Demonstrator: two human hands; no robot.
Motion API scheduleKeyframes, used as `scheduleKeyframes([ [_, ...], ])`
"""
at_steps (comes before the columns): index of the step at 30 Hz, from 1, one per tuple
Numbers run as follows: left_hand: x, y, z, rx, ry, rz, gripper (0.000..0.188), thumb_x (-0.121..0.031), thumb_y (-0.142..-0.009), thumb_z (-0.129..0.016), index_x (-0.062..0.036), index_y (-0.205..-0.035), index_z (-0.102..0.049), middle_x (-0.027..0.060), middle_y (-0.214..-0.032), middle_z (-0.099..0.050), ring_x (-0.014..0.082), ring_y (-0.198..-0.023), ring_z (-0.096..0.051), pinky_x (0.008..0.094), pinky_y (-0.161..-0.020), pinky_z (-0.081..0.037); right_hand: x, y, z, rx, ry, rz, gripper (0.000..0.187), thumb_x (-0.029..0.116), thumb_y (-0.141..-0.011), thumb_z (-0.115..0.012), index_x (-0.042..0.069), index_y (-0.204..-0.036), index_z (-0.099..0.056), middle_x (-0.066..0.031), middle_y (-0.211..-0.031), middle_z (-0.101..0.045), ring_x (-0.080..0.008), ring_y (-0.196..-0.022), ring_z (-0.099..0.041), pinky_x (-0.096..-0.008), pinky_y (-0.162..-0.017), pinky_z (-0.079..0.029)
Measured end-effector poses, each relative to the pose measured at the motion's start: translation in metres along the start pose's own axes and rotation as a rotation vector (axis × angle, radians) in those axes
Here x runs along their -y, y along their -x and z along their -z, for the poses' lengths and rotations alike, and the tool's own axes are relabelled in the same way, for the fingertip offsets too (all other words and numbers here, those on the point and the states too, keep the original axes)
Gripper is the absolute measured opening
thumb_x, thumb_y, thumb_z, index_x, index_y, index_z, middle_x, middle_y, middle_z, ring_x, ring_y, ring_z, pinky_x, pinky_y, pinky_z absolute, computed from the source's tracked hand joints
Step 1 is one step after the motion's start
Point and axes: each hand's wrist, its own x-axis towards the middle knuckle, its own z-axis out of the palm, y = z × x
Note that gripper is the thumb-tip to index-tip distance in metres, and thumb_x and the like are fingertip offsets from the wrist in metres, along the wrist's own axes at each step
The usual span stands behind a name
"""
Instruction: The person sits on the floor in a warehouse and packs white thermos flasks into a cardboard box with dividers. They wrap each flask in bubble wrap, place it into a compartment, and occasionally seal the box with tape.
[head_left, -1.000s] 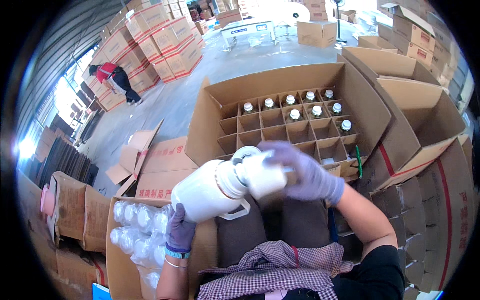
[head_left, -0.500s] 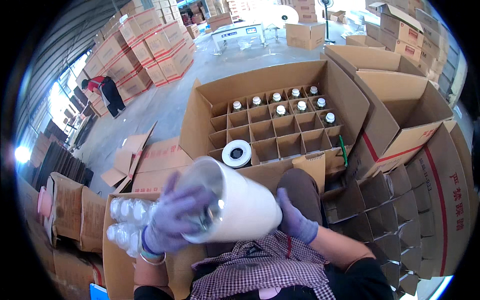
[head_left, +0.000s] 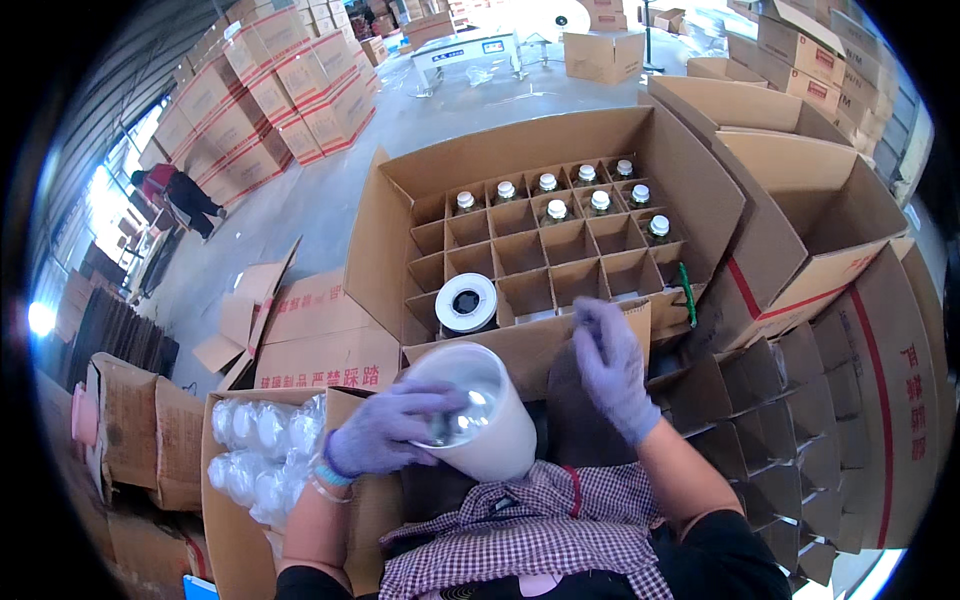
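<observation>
Red characters (head_left: 318,378) (Chinese) on left cardboard (head_left: 330,342) and right cardboard (head_left: 915,470)

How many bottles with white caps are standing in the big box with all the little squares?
9 I can see: five bottles in the back row, three bottles in the next, one bottle at the third row's right. Others may be hidden.

Lavender gloves (head_left: 618,385) cover left hand (head_left: 390,428) and right hand (head_left: 607,365), the former ringed by a blue band (head_left: 332,474). Sleeves (head_left: 735,555) are black, trousers (head_left: 572,430) dark, the garment (head_left: 440,560) checked.
</observation>
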Motion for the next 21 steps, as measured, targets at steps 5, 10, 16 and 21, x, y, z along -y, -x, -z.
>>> scheduleKeyframes([
  [5, 0.090, -0.037, -0.039, 0.205, 0.452, 0.004, 0.034, -0.025, -0.070, -0.088, -0.0025, -0.068, -0.063, 0.0194, -0.132, -0.064, 0.0369, -0.124, -0.058, 0.0462, -0.103, -0.044, -0.061, -0.094, -0.085, 0.426, 0.421, 0.325, 0.036, 0.024, -0.083, -0.070, 0.006, -0.113, -0.065, -0.0168, -0.113, -0.063, -0.0347, -0.104, -0.062, -0.0454, -0.088, -0.052],
  [10, 0.142, -0.037, -0.045, 0.220, 0.853, 0.166, 0.032, -0.016, -0.066, -0.091, -0.0074, -0.067, -0.060, 0.0191, -0.136, -0.061, 0.0330, -0.126, -0.054, 0.0469, -0.109, -0.037, -0.122, -0.124, -0.172, 0.794, 0.672, 0.756, 0.057, 0.045, -0.074, -0.078, 0.017, -0.122, -0.066, -0.0097, -0.132, -0.059, -0.0335, -0.122, -0.056, -0.0431, -0.101, -0.049],
  [16, 0.150, -0.030, -0.048, -0.403, 1.013, 0.100, 0.046, -0.007, -0.080, -0.080, -0.0078, -0.120, -0.057, 0.0160, -0.133, -0.056, 0.0279, -0.127, -0.051, 0.0432, -0.108, -0.041, -0.113, -0.147, -0.167, 0.694, -0.025, -0.069, 0.046, 0.042, -0.096, -0.061, 0.009, -0.126, -0.065, -0.0085, -0.115, -0.070, -0.0245, -0.107, -0.065, -0.0359, -0.095, -0.050],
  [21, 0.116, -0.034, -0.026, -0.653, 1.011, 0.258, 0.075, -0.021, -0.088, -0.077, -0.0039, -0.149, -0.037, 0.0122, -0.140, -0.052, 0.0224, -0.130, -0.050, 0.0396, -0.108, -0.044, -0.024, -0.125, -0.105, 0.643, -0.718, -0.614, 0.048, 0.038, -0.105, -0.045, -0.004, -0.123, -0.061, -0.0146, -0.108, -0.069, -0.0227, -0.101, -0.064, -0.0348, -0.093, -0.050],
])
